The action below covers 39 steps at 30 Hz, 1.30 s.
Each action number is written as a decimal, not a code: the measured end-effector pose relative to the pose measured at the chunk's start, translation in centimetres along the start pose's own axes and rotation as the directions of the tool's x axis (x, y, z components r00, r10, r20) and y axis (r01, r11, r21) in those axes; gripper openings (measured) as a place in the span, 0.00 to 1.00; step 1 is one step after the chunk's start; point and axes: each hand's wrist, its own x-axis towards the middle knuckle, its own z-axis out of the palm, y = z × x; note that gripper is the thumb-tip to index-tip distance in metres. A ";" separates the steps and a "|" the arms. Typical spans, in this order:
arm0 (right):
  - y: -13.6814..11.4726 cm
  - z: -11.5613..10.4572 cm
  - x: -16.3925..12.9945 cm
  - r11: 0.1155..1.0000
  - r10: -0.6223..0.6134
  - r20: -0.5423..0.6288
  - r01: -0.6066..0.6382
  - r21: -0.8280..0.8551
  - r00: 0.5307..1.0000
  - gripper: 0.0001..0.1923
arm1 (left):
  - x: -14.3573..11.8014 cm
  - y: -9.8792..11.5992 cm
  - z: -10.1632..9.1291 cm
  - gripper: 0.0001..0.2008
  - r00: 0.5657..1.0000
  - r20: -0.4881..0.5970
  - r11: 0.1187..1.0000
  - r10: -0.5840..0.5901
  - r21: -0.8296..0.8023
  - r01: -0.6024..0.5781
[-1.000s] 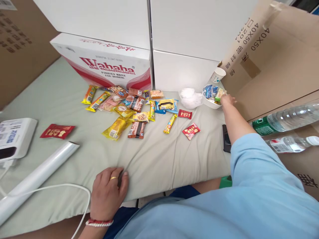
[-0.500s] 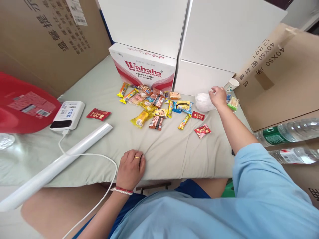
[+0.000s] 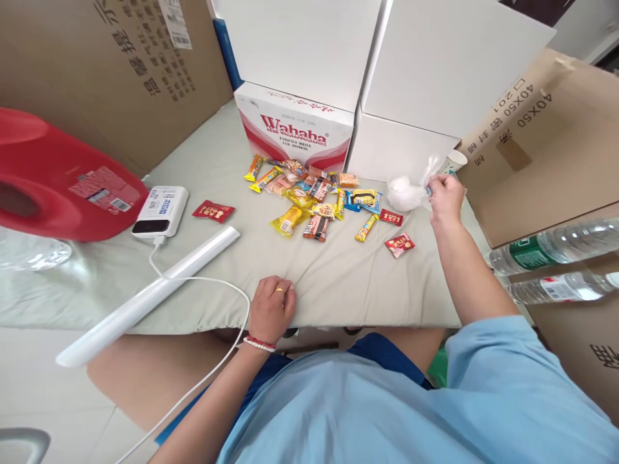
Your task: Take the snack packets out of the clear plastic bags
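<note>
My right hand is at the back right of the table, its fingers pinched on a thin, translucent plastic bag. A wispy end of the bag stands up beside the fingertips, and a small bit of blue shows there. My left hand rests near the front edge with its fingers curled in and nothing visible in them. Left of the bag lies a heap of wrapped snacks, among them a yellow packet and a brown packet. Two red packets, one at the front, lie nearer the right arm.
A Wahaba-style water carton and white boxes stand behind the snacks. A paper cup is by the right cardboard box. At left are a red jug, a white device with a cable, and a plastic roll.
My right hand has drawn the bag's end upward and to the right, and now covers most of the green packet. The whole view has shifted slightly; my left hand stays resting on the cloth.
</note>
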 end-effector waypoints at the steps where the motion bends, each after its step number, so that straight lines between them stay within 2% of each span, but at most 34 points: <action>1: -0.9 -0.3 -2.7 0.967 0.130 0.089 -0.146 0.207 0.988 0.06 | 0.0 0.2 -0.1 0.06 0.999 -0.030 0.998 -0.034 -0.059 0.032; 3: -2.6 -0.2 -9.4 0.795 0.246 0.365 -0.403 0.454 0.898 0.09 | 0.0 1.3 -0.3 0.06 0.992 -0.011 0.969 -0.129 -0.213 0.124; 5: -3.9 0.5 -16.6 0.630 0.290 0.582 -0.609 0.482 0.760 0.12 | 0.2 3.3 -0.4 0.07 0.969 0.117 0.876 -0.216 -0.415 0.245; 6: -4.4 1.0 -19.9 0.566 0.320 0.649 -0.689 0.453 0.690 0.13 | 0.4 4.4 -0.4 0.11 0.949 0.200 0.797 -0.242 -0.517 0.312; 7: -4.7 1.4 -22.9 0.519 0.344 0.688 -0.740 0.428 0.639 0.13 | 0.6 5.5 -0.3 0.19 0.926 0.262 0.702 -0.273 -0.604 0.378; 8: -5.0 1.8 -25.3 0.495 0.355 0.718 -0.772 0.399 0.599 0.13 | 0.8 6.5 -0.1 0.28 0.901 0.316 0.617 -0.296 -0.657 0.433; 9: -5.3 2.1 -27.2 0.476 0.359 0.747 -0.798 0.370 0.560 0.13 | 1.0 7.2 0.1 0.31 0.881 0.360 0.557 -0.307 -0.682 0.474; 10: -5.4 2.3 -28.5 0.455 0.357 0.775 -0.821 0.344 0.522 0.13 | 1.2 7.6 0.2 0.29 0.863 0.398 0.518 -0.311 -0.690 0.505; 12: -5.3 2.2 -29.5 0.393 0.342 0.829 -0.869 0.301 0.442 0.13 | 1.5 7.6 0.3 0.17 0.826 0.457 0.467 -0.330 -0.681 0.564; 13: -5.1 2.0 -29.3 0.351 0.332 0.852 -0.892 0.287 0.405 0.13 | 1.6 7.3 0.3 0.13 0.803 0.480 0.438 -0.353 -0.674 0.595; 15: -4.5 1.2 -28.4 0.271 0.316 0.878 -0.921 0.279 0.359 0.13 | 1.6 6.4 0.2 0.13 0.752 0.513 0.359 -0.415 -0.667 0.653; 17: -3.9 0.3 -27.4 0.228 0.311 0.882 -0.929 0.293 0.354 0.13 | 1.7 5.8 0.1 0.14 0.717 0.524 0.295 -0.460 -0.671 0.680; 20: -3.3 -0.2 -27.1 0.231 0.306 0.876 -0.922 0.312 0.373 0.12 | 1.7 6.3 0.1 0.17 0.710 0.525 0.235 -0.468 -0.701 0.673; 23: -3.5 0.1 -28.0 0.271 0.286 0.886 -0.918 0.289 0.364 0.13 | 1.8 7.4 0.2 0.24 0.696 0.593 0.181 -0.405 -0.694 0.697; 24: -3.6 0.3 -28.3 0.285 0.292 0.878 -0.911 0.298 0.378 0.13 | 1.8 7.7 0.2 0.24 0.684 0.623 0.182 -0.380 -0.675 0.715; 26: -3.7 0.5 -28.7 0.325 0.333 0.823 -0.875 0.358 0.461 0.13 | 1.9 7.8 0.0 0.20 0.670 0.641 0.204 -0.374 -0.649 0.733; 28: -3.6 0.5 -28.7 0.395 0.368 0.740 -0.815 0.423 0.563 0.13 | 2.0 7.4 -0.3 0.18 0.683 0.601 0.234 -0.416 -0.654 0.719; 29: -3.5 0.3 -28.7 0.434 0.365 0.721 -0.793 0.427 0.589 0.13 | 2.0 7.2 -0.5 0.17 0.696 0.573 0.253 -0.433 -0.663 0.704; 30: -3.3 0.1 -28.6 0.470 0.348 0.725 -0.779 0.414 0.595 0.14 | 2.1 7.1 -0.7 0.17 0.712 0.550 0.276 -0.437 -0.671 0.688; 32: -2.9 -0.3 -28.4 0.511 0.294 0.763 -0.769 0.384 0.576 0.16 | 2.3 6.9 -1.3 0.16 0.757 0.518 0.339 -0.397 -0.684 0.646; 33: -2.7 -0.5 -28.2 0.504 0.275 0.778 -0.774 0.384 0.565 0.17 | 2.3 6.9 -1.5 0.16 0.788 0.503 0.371 -0.355 -0.698 0.613; 36: -2.7 -0.8 -27.5 0.388 0.265 0.805 -0.823 0.415 0.531 0.25 | 2.5 7.4 -2.3 0.14 0.872 0.460 0.429 -0.166 -0.763 0.484; 38: -2.9 -0.9 -26.9 0.317 0.266 0.835 -0.862 0.396 0.482 0.33 | 2.5 7.9 -2.7 0.11 0.895 0.444 0.450 -0.041 -0.792 0.413; 39: -3.0 -0.9 -26.6 0.318 0.259 0.852 -0.873 0.370 0.455 0.35 | 2.5 8.1 -3.0 0.10 0.898 0.441 0.464 0.007 -0.797 0.388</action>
